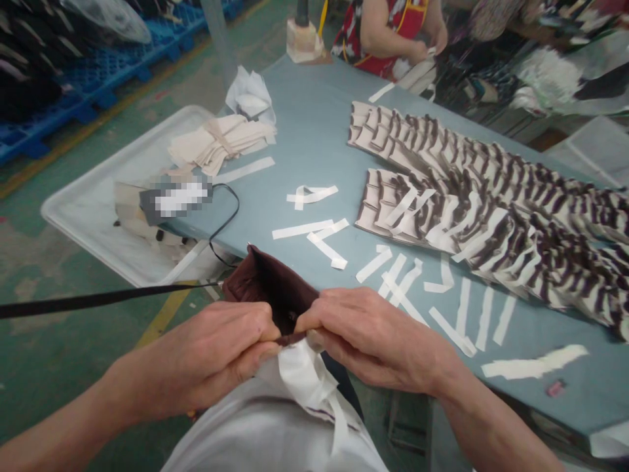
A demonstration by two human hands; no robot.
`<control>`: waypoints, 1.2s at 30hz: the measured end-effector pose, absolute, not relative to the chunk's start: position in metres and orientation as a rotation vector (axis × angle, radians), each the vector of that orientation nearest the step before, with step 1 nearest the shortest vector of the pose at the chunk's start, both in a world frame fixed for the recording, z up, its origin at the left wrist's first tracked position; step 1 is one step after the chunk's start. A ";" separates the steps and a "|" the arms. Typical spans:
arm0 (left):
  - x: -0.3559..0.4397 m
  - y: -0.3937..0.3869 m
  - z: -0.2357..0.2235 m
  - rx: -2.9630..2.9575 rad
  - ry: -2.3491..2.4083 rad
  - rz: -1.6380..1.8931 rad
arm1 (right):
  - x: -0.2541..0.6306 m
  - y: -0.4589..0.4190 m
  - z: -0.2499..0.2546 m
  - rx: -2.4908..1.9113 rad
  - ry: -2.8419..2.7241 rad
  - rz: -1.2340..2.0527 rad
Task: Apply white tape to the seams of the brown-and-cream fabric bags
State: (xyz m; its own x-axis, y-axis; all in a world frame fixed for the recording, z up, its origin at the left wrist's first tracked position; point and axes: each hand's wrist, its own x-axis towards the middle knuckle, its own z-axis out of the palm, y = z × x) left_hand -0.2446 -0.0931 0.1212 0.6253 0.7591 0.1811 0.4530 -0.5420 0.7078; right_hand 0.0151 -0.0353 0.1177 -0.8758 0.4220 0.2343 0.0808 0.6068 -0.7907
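My left hand (226,347) and my right hand (376,334) meet near the table's front edge, both closed on the rim of a dark brown fabric piece (246,275). It opens like a pocket or pouch beyond my fingers. A white strip (304,377) hangs at that rim between my hands, over my lap. My thumbs and fingers pinch the edge a short way apart. A black strap (98,300) runs from the left towards the fabric piece. The fabric's lower part is hidden behind my hands.
Loose white strips (302,228) lie scattered on the blue-grey table (309,137). Two long rows of overlapping cream-and-brown pieces (442,144) fill its right side. A tied cream cloth bundle (221,141) and a white bin (98,177) are left. Across the table, a person (393,33) handles cloth.
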 end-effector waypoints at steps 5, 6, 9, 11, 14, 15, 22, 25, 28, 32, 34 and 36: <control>-0.246 -0.095 0.118 2.126 0.935 0.642 | 0.014 -0.032 0.112 -0.435 -2.368 1.336; -0.246 -0.095 0.117 2.119 0.941 0.658 | 0.013 -0.031 0.112 -0.447 -2.376 1.352; -0.245 -0.095 0.115 2.102 0.955 0.709 | 0.007 -0.030 0.110 -0.522 -2.367 1.425; -0.244 -0.095 0.112 2.091 0.962 0.722 | 0.001 -0.031 0.109 -0.597 -2.285 1.523; -0.242 -0.095 0.109 2.067 0.984 0.729 | -0.009 -0.034 0.105 -0.660 -2.119 1.740; -0.242 -0.095 0.108 2.041 0.990 0.730 | -0.011 -0.036 0.104 -0.652 -2.044 1.829; -0.242 -0.094 0.103 1.596 0.877 0.694 | -0.020 -0.053 0.097 -0.555 -1.569 2.064; -0.243 -0.097 0.097 1.452 0.849 0.707 | -0.020 -0.059 0.094 -0.499 -1.736 1.724; -0.244 -0.100 0.091 1.380 0.816 0.723 | -0.015 -0.058 0.093 -0.462 -1.951 1.340; -0.243 -0.097 0.087 1.358 0.821 0.728 | -0.001 -0.048 0.098 -0.521 -2.132 1.332; -0.242 -0.096 0.087 1.364 0.830 0.717 | 0.006 -0.045 0.100 -0.505 -2.166 1.418; -0.241 -0.096 0.086 1.374 0.836 0.715 | 0.009 -0.045 0.102 -0.478 -2.182 1.431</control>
